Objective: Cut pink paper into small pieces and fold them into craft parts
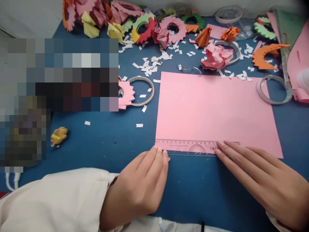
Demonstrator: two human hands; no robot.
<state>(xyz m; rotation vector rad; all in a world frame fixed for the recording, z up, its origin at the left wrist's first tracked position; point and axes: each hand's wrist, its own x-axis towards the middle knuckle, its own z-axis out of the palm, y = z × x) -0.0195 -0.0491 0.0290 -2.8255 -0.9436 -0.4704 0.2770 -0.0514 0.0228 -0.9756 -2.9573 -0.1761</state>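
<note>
A sheet of pink paper (212, 109) lies flat on the blue table. Along its near edge rests a clear plastic ruler (180, 146) with a protractor shape at its middle; its near side reaches past the paper. My left hand (142, 180) is closed, fingertips and thumb together at the ruler's left end, by the paper's corner. Stretched flat, the fingers of my right hand (258, 174) press on the ruler's right part and cover some of it. The ruler's right tip shows just beyond those fingers.
Tape rolls lie on the paper's right edge (274, 90) and left of the paper (142, 91). Behind are folded paper rings (172, 29), a crumpled pink paper flower (217, 56) and white scraps (154, 64). A small yellow figure (59, 137) sits at left, near a blurred area.
</note>
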